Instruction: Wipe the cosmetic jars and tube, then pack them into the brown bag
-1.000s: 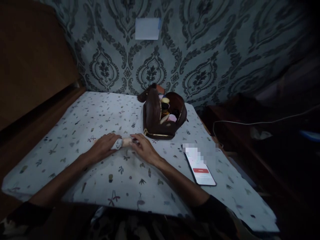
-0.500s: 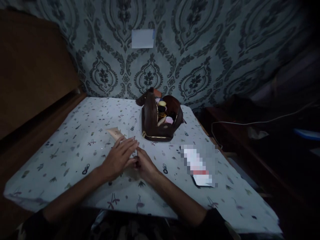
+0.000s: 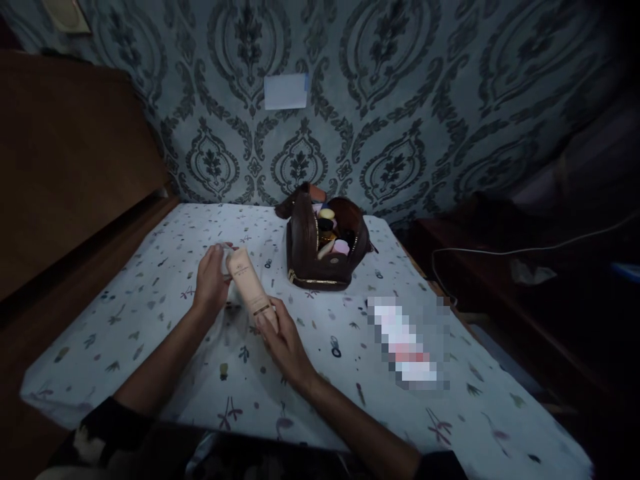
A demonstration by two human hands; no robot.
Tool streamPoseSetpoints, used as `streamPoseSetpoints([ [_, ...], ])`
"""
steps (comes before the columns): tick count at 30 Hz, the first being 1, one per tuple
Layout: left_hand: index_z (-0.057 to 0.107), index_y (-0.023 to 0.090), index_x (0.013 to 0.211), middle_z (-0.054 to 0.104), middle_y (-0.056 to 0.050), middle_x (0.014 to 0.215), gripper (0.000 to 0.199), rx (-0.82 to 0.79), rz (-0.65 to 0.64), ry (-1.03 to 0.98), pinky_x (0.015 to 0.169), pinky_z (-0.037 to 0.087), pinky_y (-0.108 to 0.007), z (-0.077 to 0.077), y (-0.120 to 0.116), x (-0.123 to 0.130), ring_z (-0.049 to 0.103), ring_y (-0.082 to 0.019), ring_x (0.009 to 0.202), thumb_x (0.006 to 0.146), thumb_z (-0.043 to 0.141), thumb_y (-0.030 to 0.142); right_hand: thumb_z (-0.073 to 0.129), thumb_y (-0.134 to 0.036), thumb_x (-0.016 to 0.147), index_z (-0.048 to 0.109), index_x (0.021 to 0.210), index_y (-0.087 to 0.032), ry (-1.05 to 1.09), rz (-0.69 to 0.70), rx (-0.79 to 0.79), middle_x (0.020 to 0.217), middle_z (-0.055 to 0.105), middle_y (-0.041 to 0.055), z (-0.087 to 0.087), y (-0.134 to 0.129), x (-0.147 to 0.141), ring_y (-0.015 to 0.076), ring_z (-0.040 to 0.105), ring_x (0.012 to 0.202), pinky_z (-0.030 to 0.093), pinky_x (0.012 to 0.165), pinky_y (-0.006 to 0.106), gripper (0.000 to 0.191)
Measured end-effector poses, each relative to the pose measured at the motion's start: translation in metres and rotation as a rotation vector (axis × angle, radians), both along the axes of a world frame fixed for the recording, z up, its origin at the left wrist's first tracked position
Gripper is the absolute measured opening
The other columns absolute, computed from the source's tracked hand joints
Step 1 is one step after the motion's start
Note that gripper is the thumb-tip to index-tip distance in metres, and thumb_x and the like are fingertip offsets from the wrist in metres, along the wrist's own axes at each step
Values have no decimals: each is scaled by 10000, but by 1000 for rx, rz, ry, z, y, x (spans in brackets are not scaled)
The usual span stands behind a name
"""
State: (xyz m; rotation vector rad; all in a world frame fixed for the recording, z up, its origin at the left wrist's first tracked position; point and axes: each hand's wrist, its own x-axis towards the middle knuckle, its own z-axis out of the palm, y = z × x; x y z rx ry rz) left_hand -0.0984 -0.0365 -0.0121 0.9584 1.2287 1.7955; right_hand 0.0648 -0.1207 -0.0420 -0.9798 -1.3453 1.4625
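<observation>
In my right hand (image 3: pixel 287 347) is a beige squeeze tube (image 3: pixel 246 280) with small print and a dark band near its lower end. The fingers wrap that lower end and hide its tip. The tube tilts up and to the left over the cloth. My left hand (image 3: pixel 210 280) is closed at the tube's upper end, pinching a small see-through piece (image 3: pixel 226 261) that looks like a clear cap. Whether that piece touches the tube I cannot tell. Beyond the hands stands an unzipped brown toiletry bag (image 3: pixel 303 250) holding several cosmetic containers.
A white patterned cloth (image 3: pixel 165 267) covers the table. To the right lies a flat item (image 3: pixel 405 343), blurred by pixelation. A wooden panel (image 3: pixel 75 153) rises at the left, and the papered wall (image 3: pixel 320 153) stands behind. A pale cable (image 3: pixel 500 252) runs along the right.
My hands were together around the tube and have moved apart. The tube has turned so its print faces me. My left hand has shifted left with the clear piece. The view has tilted slightly upward.
</observation>
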Motion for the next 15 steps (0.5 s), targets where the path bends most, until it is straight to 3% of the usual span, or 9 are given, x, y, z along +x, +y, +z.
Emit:
streamPoseSetpoints([
  [3, 669, 163, 968, 691, -63, 1005, 301, -48, 31, -333, 745, 535, -269, -6, -2, 15, 649, -179, 914, 874, 629, 446, 505, -436, 947, 487, 1273, -254, -162, -37, 177, 912, 593, 17, -2, -1, -1, 186, 539, 766, 430, 695, 302, 373],
  [6, 665, 152, 963, 706, -84, 1007, 290, -32, 60, -455, 820, 555, -313, -7, -2, 22, 666, -185, 940, 894, 629, 432, 459, -411, 974, 434, 1328, -254, -213, -39, 216, 924, 593, 25, -3, -4, -2, 199, 539, 768, 431, 720, 322, 387],
  [12, 687, 165, 904, 718, -42, 952, 207, 40, 80, -458, 840, 546, -268, -4, -3, 22, 672, -157, 916, 844, 704, 362, 538, -440, 934, 488, 1266, -281, -110, -32, 164, 893, 600, 17, -5, -1, -6, 209, 556, 768, 440, 661, 310, 371],
  [15, 680, 185, 945, 717, -28, 971, 296, 44, 32, -366, 773, 530, -231, -7, -5, 22, 672, -160, 935, 767, 767, 404, 574, -507, 898, 536, 1162, -275, -13, -20, 43, 905, 591, 17, -7, 5, -9, 188, 558, 748, 450, 604, 289, 353],
])
